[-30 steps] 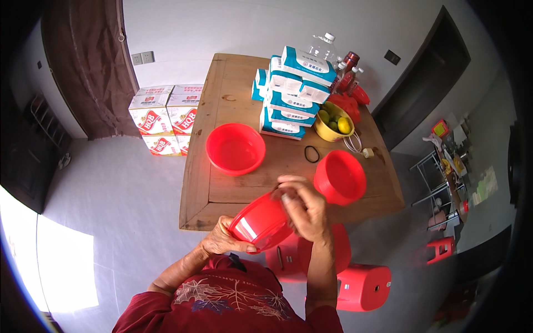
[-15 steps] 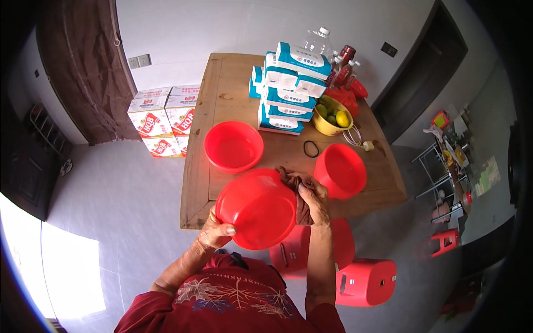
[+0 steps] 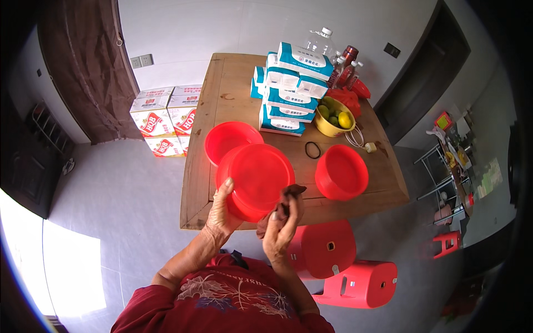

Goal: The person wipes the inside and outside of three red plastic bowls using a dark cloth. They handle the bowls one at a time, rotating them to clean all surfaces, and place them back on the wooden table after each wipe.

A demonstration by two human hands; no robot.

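A red plastic basin (image 3: 261,175) hangs tilted above the near edge of the table, its round base seemingly turned toward me. My left hand (image 3: 221,213) grips its lower left side, thumb on the outside. My right hand (image 3: 282,228) is closed on a dark brown cloth (image 3: 294,190) at the basin's lower right rim; part of the cloth is bunched under the fingers. Behind the held basin, a second red basin (image 3: 227,139) stands on the table, partly covered by it. A third red basin (image 3: 341,173) sits to the right, its hollow facing me.
On the wooden table (image 3: 219,83) are stacked tissue packs (image 3: 288,100), a yellow bowl (image 3: 327,129) of green and yellow fruit, a black ring (image 3: 312,150), a white cable (image 3: 355,139) and bottles (image 3: 347,72). Red stools (image 3: 366,283) stand below the near edge. Cartons (image 3: 158,122) are stacked at left.
The held basin has turned so its base faces me more, and it now overlaps the left basin. My right hand and the cloth have moved down and left along its rim.
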